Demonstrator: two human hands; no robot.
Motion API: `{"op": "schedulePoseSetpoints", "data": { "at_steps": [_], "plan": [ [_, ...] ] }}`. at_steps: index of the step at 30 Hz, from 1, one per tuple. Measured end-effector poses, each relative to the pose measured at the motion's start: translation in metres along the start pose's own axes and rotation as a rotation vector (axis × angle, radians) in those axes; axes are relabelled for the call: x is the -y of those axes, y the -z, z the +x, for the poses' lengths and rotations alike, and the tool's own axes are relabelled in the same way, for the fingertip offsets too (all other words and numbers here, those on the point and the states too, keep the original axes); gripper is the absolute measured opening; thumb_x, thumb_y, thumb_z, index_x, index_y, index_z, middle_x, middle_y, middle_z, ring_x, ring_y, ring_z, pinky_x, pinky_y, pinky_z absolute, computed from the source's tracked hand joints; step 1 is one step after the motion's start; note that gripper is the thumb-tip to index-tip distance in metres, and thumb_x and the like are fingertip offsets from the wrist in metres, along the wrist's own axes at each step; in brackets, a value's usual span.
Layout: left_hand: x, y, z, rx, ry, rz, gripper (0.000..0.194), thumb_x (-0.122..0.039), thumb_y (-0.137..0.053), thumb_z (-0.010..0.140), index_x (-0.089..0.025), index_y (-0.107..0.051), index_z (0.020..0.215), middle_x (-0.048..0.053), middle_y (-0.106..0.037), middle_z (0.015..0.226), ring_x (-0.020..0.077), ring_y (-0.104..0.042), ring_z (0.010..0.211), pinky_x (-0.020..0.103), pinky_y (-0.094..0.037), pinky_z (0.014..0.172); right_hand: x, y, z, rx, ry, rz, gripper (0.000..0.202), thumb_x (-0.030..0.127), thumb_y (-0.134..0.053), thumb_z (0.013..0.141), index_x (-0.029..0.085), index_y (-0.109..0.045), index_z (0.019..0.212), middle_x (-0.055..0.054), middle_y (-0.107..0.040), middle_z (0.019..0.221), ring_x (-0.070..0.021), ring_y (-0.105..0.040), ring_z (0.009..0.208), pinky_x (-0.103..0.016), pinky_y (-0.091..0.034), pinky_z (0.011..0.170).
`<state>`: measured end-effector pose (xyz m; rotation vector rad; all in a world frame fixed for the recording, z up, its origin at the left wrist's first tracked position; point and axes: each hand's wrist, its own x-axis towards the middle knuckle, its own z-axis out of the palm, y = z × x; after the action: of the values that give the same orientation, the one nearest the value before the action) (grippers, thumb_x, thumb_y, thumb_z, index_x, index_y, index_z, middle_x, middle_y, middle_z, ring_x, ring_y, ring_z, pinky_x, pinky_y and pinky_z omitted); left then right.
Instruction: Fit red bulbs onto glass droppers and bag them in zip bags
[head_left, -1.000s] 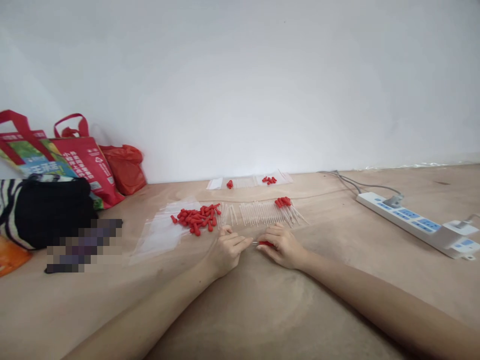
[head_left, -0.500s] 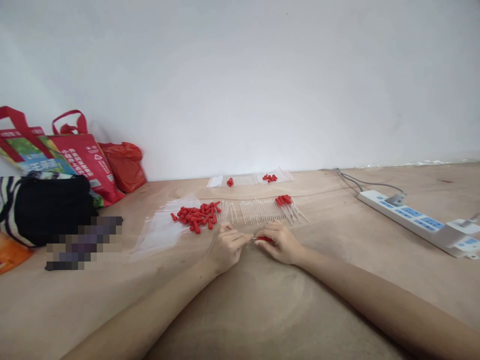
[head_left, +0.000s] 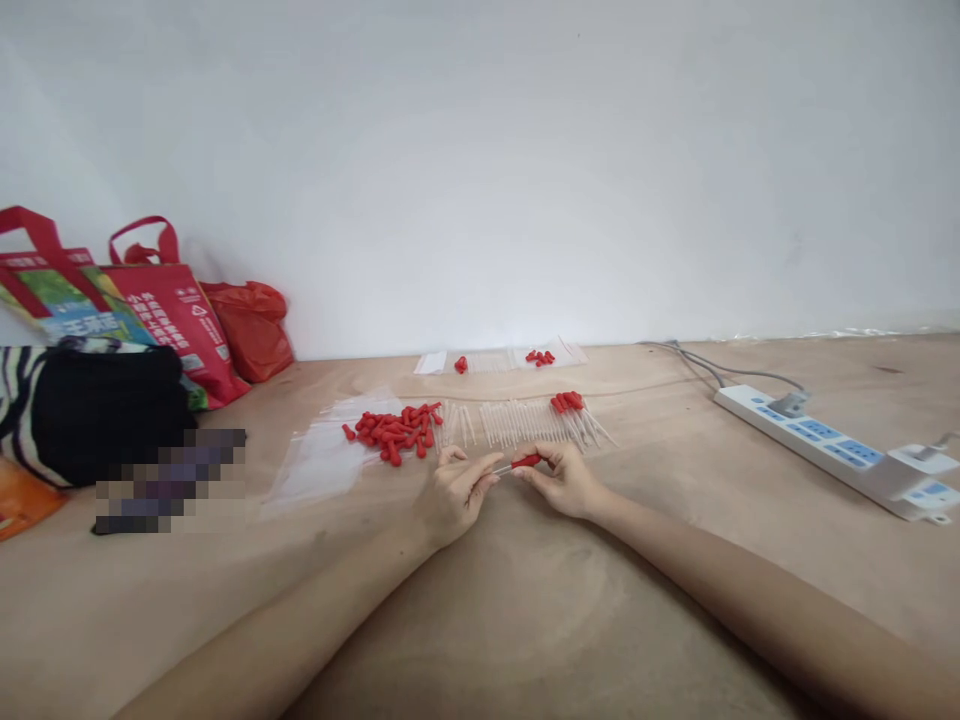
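My right hand (head_left: 561,482) pinches a red rubber dropper bulb (head_left: 527,461) between thumb and fingers. A thin clear dropper tube (head_left: 502,470) runs from the bulb to my left hand (head_left: 459,492), whose thumb and fingertips close on its other end. Just beyond my left hand lies a heap of loose red bulbs (head_left: 397,432) on clear plastic bags (head_left: 319,465). Rows of bare tubes (head_left: 517,422) lie beyond both hands. At their right end sit several tubes with red bulbs (head_left: 568,402) on them.
Near the wall lies a clear bag (head_left: 491,362) with more tubes and red bulbs. A white power strip (head_left: 817,435) with grey cables is at right. Shopping bags (head_left: 172,310), a red plastic bag (head_left: 251,325), a black cloth item (head_left: 112,410) and a blurred dark object (head_left: 172,485) stand at left.
My fingers have shifted, so the tube and red bulb between my hands show more plainly. My left thumb now presses against the tube. The view has moved slightly.
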<state>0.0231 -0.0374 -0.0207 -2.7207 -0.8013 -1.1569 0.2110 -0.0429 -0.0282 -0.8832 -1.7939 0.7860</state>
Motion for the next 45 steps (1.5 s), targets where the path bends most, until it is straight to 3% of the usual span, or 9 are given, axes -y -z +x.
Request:
{"op": "schedulePoseSetpoints", "data": {
  "at_steps": [5, 12, 16, 19, 22, 26, 34, 39, 45],
  "plan": [
    [-0.001, 0.000, 0.000, 0.017, -0.036, -0.001, 0.029, -0.015, -0.038, 0.086, -0.017, -0.041, 0.115, -0.003, -0.068, 0.072, 0.0102, -0.059, 0.056, 0.031, -0.032, 0.075, 0.002, 0.004, 0.002, 0.056, 0.016, 0.005, 0.020, 0.036, -0.057, 0.073, 0.016, -0.059, 0.078, -0.003, -0.062, 0.072, -0.0131, -0.057, 0.068, -0.027, -0.044, 0.067],
    [-0.002, -0.001, 0.004, -0.029, 0.083, -0.021, 0.035, -0.020, -0.040, 0.086, -0.019, -0.034, 0.121, -0.004, -0.068, 0.070, 0.0127, -0.059, 0.063, 0.033, -0.032, 0.082, 0.005, -0.014, 0.004, -0.103, -0.195, 0.454, 0.034, 0.042, -0.066, 0.062, 0.020, -0.050, 0.082, 0.001, -0.060, 0.069, -0.0115, -0.057, 0.064, -0.027, -0.046, 0.065],
    [-0.002, 0.003, 0.003, -0.020, 0.118, -0.085, 0.040, -0.024, -0.039, 0.087, -0.017, -0.030, 0.125, 0.001, -0.069, 0.080, 0.0171, -0.059, 0.082, 0.034, -0.034, 0.085, 0.005, -0.012, 0.014, -0.142, -0.239, 0.513, 0.035, 0.046, -0.063, 0.064, 0.019, -0.053, 0.084, 0.000, -0.060, 0.069, -0.0122, -0.056, 0.064, -0.028, -0.046, 0.068],
    [0.001, 0.005, 0.002, -0.045, 0.217, -0.103, 0.039, -0.027, -0.037, 0.087, -0.017, -0.030, 0.124, 0.004, -0.067, 0.087, 0.0198, -0.055, 0.092, 0.038, -0.034, 0.086, -0.004, 0.024, 0.031, -0.273, -0.278, 0.325, 0.041, 0.047, -0.056, 0.068, 0.016, -0.055, 0.095, 0.000, -0.058, 0.066, -0.0103, -0.052, 0.055, -0.025, -0.043, 0.058],
    [0.003, 0.006, 0.004, -0.013, 0.276, -0.097, 0.033, -0.027, -0.040, 0.085, -0.017, -0.037, 0.117, 0.003, -0.066, 0.084, 0.0198, -0.056, 0.089, 0.038, -0.034, 0.084, -0.019, 0.075, 0.044, -0.339, -0.336, -0.081, 0.041, 0.043, -0.046, 0.075, 0.012, -0.058, 0.099, -0.001, -0.058, 0.062, -0.0109, -0.051, 0.053, -0.023, -0.039, 0.054],
    [0.001, 0.007, 0.007, 0.075, 0.271, -0.093, 0.026, -0.025, -0.042, 0.084, -0.018, -0.044, 0.108, 0.000, -0.065, 0.080, 0.0174, -0.058, 0.081, 0.038, -0.033, 0.083, -0.044, 0.115, 0.040, -0.395, -0.584, -0.620, 0.036, 0.033, -0.047, 0.076, 0.012, -0.062, 0.099, -0.007, -0.064, 0.072, -0.0160, -0.058, 0.065, -0.023, -0.038, 0.056],
    [0.000, 0.008, 0.008, 0.068, 0.302, -0.064, 0.023, -0.023, -0.040, 0.084, -0.018, -0.046, 0.106, 0.001, -0.065, 0.079, 0.0177, -0.058, 0.081, 0.037, -0.034, 0.082, -0.071, 0.112, 0.032, -0.374, -0.661, -0.756, 0.033, 0.040, -0.051, 0.072, 0.013, -0.066, 0.083, -0.013, -0.066, 0.081, -0.0205, -0.060, 0.073, -0.024, -0.039, 0.058],
    [0.001, 0.008, 0.008, 0.068, 0.299, -0.063, 0.021, -0.024, -0.040, 0.084, -0.018, -0.049, 0.102, 0.001, -0.066, 0.080, 0.0180, -0.059, 0.081, 0.037, -0.034, 0.081, -0.067, 0.114, 0.033, -0.383, -0.665, -0.785, 0.031, 0.036, -0.050, 0.072, 0.013, -0.061, 0.089, -0.010, -0.066, 0.082, -0.0168, -0.059, 0.072, -0.022, -0.039, 0.056],
    [0.000, 0.008, 0.008, 0.075, 0.315, -0.059, 0.018, -0.024, -0.041, 0.084, -0.017, -0.052, 0.097, 0.002, -0.066, 0.081, 0.0176, -0.059, 0.079, 0.038, -0.033, 0.080, -0.057, 0.109, 0.033, -0.280, -0.649, -0.822, 0.017, 0.030, -0.053, 0.068, 0.017, -0.062, 0.065, -0.006, -0.064, 0.063, -0.0153, -0.058, 0.061, -0.021, -0.036, 0.051]
  ]
}}
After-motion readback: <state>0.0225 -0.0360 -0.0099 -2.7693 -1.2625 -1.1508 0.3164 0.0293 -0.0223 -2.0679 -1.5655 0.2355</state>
